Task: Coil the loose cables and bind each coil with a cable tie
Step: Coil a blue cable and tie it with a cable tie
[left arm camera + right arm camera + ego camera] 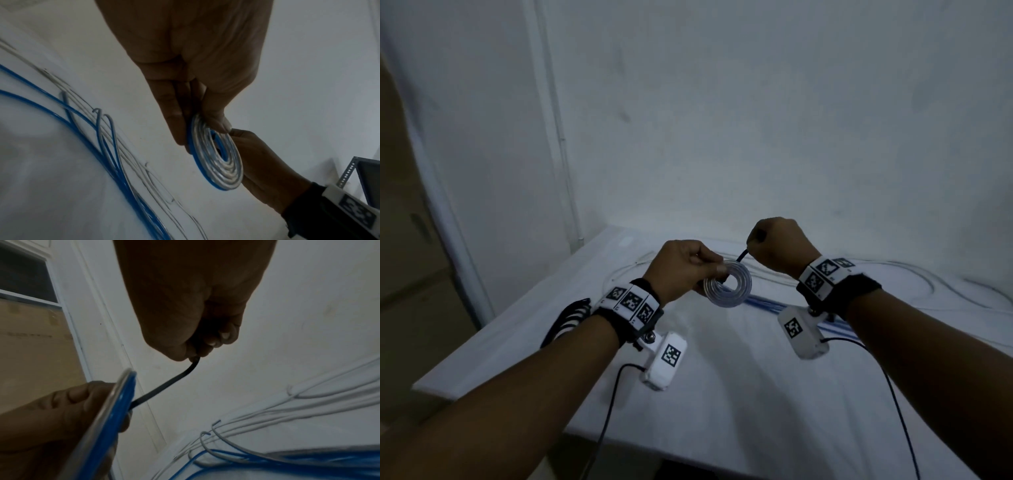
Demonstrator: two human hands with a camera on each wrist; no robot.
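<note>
Coil (pixel 727 286) held upright above table (pixel 722 377), pinched at rim in left hand (pixel 681 270). Tie (pixel 742 255) threaded through centre, long axis slanting up-right into clenched right hand (pixel 780 246). Pull direction, likely: away from coil, rightward. Loose cables (pixel 107 154) beneath.

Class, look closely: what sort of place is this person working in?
Probably a plain indoor workroom or store: bare white walls, a white-covered table strewn with loose blue and white cables, and grey perforated metal shelving.

Coil (pixel 727 287) between both hands, above loose cables (pixel 767 301) on table (pixel 722 394).
</note>
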